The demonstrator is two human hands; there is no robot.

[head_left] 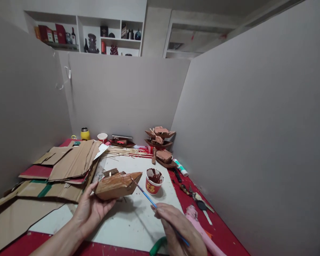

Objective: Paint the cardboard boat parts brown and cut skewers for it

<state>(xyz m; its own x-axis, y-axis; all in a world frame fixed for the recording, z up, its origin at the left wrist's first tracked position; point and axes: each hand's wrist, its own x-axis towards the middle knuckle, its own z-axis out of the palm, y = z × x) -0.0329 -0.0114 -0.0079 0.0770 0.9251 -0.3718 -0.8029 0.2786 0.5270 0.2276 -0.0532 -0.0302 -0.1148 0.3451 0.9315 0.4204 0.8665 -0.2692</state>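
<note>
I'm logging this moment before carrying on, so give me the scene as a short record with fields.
Left hand: the hand holds a small wooden boat from below
Right hand: the hand grips a blue brush
Brush tip: at the boat's pointed end; contact hard to tell
Paint: brown, in a red and white cup right of the boat
Work surface: white sheet on a red table
Left side: cardboard pieces
Right side: keys
Back: thin sticks, yellow jar

Brown boat [116, 186], blue paintbrush [148, 198] near pointed end
</note>
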